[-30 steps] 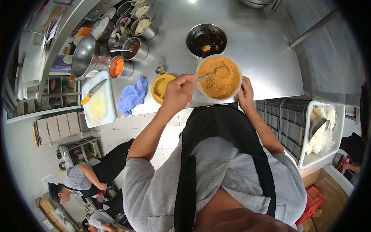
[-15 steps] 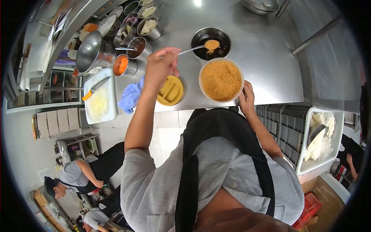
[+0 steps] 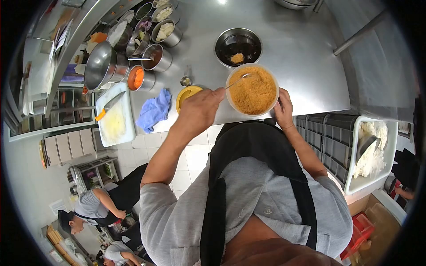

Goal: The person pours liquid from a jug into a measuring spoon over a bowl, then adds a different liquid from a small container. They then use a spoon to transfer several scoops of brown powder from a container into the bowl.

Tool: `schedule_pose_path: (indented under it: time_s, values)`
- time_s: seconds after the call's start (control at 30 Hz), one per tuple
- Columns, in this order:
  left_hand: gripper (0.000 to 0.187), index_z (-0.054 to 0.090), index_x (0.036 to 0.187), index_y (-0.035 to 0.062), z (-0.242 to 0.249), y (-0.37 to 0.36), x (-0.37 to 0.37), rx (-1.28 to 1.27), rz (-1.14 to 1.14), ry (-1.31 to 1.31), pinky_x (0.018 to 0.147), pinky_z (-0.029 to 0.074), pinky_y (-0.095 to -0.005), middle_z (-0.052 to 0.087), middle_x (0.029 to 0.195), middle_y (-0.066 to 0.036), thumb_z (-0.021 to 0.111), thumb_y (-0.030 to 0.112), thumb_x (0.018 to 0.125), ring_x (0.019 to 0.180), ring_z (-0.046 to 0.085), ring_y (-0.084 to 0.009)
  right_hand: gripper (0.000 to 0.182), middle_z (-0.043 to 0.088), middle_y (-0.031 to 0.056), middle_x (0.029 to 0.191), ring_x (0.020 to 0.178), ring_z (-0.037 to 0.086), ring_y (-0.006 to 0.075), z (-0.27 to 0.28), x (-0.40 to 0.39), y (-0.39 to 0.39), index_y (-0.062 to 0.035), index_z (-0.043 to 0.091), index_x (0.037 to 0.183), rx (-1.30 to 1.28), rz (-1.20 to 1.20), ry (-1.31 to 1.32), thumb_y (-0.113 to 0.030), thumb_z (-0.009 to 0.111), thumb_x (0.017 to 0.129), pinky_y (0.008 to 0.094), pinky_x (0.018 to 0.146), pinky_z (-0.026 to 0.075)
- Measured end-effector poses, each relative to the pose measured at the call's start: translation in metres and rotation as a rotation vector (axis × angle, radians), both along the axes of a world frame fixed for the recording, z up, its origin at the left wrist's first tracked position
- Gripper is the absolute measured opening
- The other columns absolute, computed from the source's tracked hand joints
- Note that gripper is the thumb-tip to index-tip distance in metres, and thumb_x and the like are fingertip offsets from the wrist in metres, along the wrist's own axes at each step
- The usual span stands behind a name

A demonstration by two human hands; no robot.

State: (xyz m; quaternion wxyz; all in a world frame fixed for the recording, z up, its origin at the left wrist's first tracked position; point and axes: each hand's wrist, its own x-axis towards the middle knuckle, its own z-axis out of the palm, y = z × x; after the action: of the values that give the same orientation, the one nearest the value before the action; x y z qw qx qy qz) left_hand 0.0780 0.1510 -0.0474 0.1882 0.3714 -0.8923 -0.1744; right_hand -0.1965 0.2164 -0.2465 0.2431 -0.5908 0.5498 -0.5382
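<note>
My left hand [image 3: 202, 107] is closed on the handle of a metal spoon [image 3: 235, 81]. The spoon's tip rests in orange-brown granules inside a round tub [image 3: 275, 95]. My right hand [image 3: 283, 108] grips the tub's right side, fingers partly hidden by it. Just beyond the tub stands a metal bowl [image 3: 216, 48] of dark liquid, with a small clump of granules [image 3: 237, 58] in it. A yellow lid [image 3: 183, 96] lies partly beneath my left hand.
Metal containers [image 3: 162, 60] of ingredients crowd the counter's left. Nearby are a small metal cup [image 3: 186, 80], a blue cloth [image 3: 154, 111] and a white board [image 3: 128, 128] with a knife [image 3: 106, 109]. Crates and a white bin [image 3: 390, 155] stand right. Other people work at lower left.
My left hand has moved right and down, bringing the spoon from above the dark bowl into the tub. The granules it carried now lie in the bowl. The small metal cup is uncovered.
</note>
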Motion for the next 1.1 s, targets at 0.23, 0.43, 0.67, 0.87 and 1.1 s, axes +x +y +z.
schedule_pose_path:
  time_s: [0.23, 0.43, 0.67, 0.87, 1.1]
  values:
    - [0.018, 0.062, 0.103, -0.0026, -0.037, 0.013, -0.021, 0.477, 0.227, 0.324, 0.054, 0.050, -0.0331, 0.059, 0.070, -0.013, 0.056, 0.011, 0.093, 0.058, 0.059, -0.0238, 0.043, 0.056, 0.0204, 0.119, 0.112, 0.054, 0.0338, 0.000, 0.001, 0.000, 0.0042, 0.057, 0.117, 0.010, -0.005, -0.012, -0.029, 0.060, 0.090, 0.0394, 0.097, 0.041]
    - [0.020, 0.064, 0.098, -0.0024, -0.015, -0.009, -0.014, 1.067, 0.479, 0.610, 0.040, 0.042, -0.0242, 0.048, 0.060, 0.000, 0.056, 0.015, 0.094, 0.043, 0.046, -0.0090, 0.042, 0.056, 0.0202, 0.118, 0.112, 0.054, 0.0334, 0.003, 0.001, 0.000, 0.0039, 0.057, 0.117, 0.006, 0.001, -0.010, -0.028, 0.060, 0.090, 0.0392, 0.097, 0.042]
    - [0.018, 0.064, 0.096, -0.0054, 0.016, -0.040, 0.006, 1.076, 0.415, 0.811, 0.040, 0.044, -0.0261, 0.048, 0.059, -0.002, 0.054, 0.008, 0.090, 0.043, 0.043, -0.0083, 0.041, 0.056, 0.0199, 0.119, 0.112, 0.054, 0.0333, 0.002, 0.000, 0.000, 0.0039, 0.057, 0.117, 0.023, -0.002, -0.019, -0.027, 0.060, 0.090, 0.0391, 0.098, 0.041]
    - [0.020, 0.064, 0.102, -0.0025, -0.003, -0.072, -0.004, 0.659, 0.411, 0.663, 0.049, 0.048, -0.0276, 0.054, 0.065, -0.003, 0.054, 0.013, 0.093, 0.051, 0.049, -0.0101, 0.040, 0.057, 0.0197, 0.118, 0.112, 0.054, 0.0333, -0.001, 0.000, 0.000, 0.0039, 0.057, 0.116, 0.015, -0.003, -0.044, -0.026, 0.061, 0.089, 0.0391, 0.098, 0.041]
    - [0.020, 0.065, 0.106, 0.0012, -0.023, -0.055, -0.010, -0.241, 0.208, 0.271, 0.069, 0.050, -0.0289, 0.067, 0.091, -0.010, 0.055, 0.014, 0.095, 0.073, 0.061, -0.0183, 0.040, 0.057, 0.0196, 0.118, 0.111, 0.054, 0.0335, 0.005, 0.001, 0.001, 0.0040, 0.057, 0.116, 0.011, -0.012, -0.016, -0.026, 0.060, 0.090, 0.0391, 0.097, 0.042]
